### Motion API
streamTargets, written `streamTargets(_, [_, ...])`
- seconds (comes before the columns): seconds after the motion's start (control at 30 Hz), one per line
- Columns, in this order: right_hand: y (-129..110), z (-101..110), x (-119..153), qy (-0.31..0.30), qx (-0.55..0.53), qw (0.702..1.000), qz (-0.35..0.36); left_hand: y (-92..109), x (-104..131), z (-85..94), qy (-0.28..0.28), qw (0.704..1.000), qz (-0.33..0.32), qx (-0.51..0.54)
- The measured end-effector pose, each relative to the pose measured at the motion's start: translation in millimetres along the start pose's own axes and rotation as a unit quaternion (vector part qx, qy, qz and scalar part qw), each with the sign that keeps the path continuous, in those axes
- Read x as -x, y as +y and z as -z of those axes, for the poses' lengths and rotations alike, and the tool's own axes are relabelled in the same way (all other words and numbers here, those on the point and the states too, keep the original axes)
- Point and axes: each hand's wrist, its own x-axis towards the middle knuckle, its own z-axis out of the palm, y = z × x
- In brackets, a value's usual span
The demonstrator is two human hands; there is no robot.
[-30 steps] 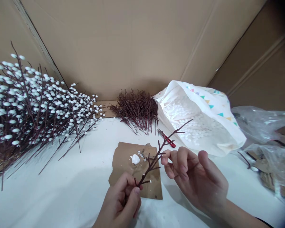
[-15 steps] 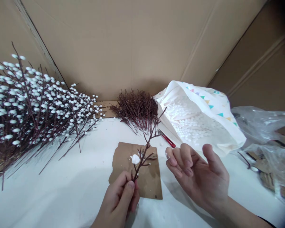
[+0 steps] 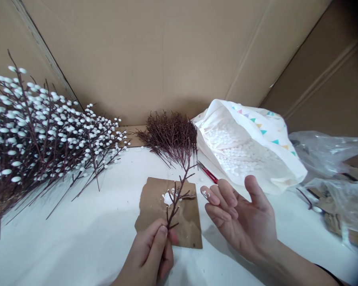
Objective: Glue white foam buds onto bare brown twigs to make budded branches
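My left hand (image 3: 153, 248) pinches the lower end of a brown artificial twig (image 3: 179, 190) between thumb and fingers; the twig leans up and away over a piece of cardboard (image 3: 186, 232). On that cardboard lies a blob of white paste (image 3: 167, 198), partly behind the twig. My right hand (image 3: 241, 222) is palm up to the right of the twig, apart from it. Its fingers are loosely curled and separated, the thumb stands up, and a white smear shows on one fingertip. I see nothing held in it.
Many twigs with white berries (image 3: 47, 123) fill the left side. A bundle of bare twigs (image 3: 170, 135) lies at the back. Right of it, an open white bag (image 3: 286, 174) contains white pellets, with red-handled scissors or tweezers (image 3: 209, 174) in front. Clear plastic bags (image 3: 340, 198) lie far right.
The twig has turned in my left hand and its tip sits lower. My right hand has moved slightly left, its smeared fingertip now more exposed. The whole view has shifted a little.
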Motion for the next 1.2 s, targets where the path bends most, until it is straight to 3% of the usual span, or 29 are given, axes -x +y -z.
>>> streamTargets(0.37, [2.8, 1.8, 0.0, -0.027, -0.035, 0.999, -0.026, -1.1, -4.3, 5.0, -0.077, 0.993, -0.044, -0.078])
streamTargets(0.73, [4.3, 4.1, 1.0, -0.043, -0.024, 0.998, -0.04, -2.6, -4.7, 6.6, -0.078, 0.993, -0.047, -0.072])
streamTargets(0.9, [5.9, 4.0, 0.9, -0.04, -0.024, 0.998, -0.047, 0.4, -2.6, 5.1, -0.053, 0.994, -0.037, -0.085])
streamTargets(1.2, [6.0, 2.5, 0.5, -0.025, -0.007, 0.999, -0.043, -2.1, -4.7, 7.3, -0.084, 0.99, -0.05, -0.1])
